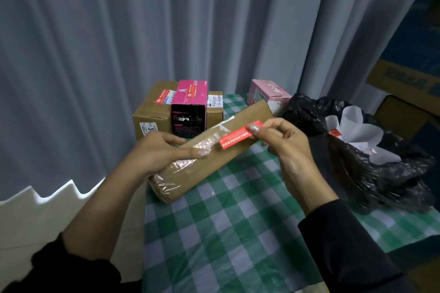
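Carton is gripped above the table by the left hand; its red label is pinched by the right hand.

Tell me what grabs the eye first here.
Mid-frame, the left hand holds a long brown box slanted over the green checked cloth, while the right hand pinches the end of a red label on it. At right, a black bag gapes with white paper inside. Behind, a pink box stands out among the brown cartons.
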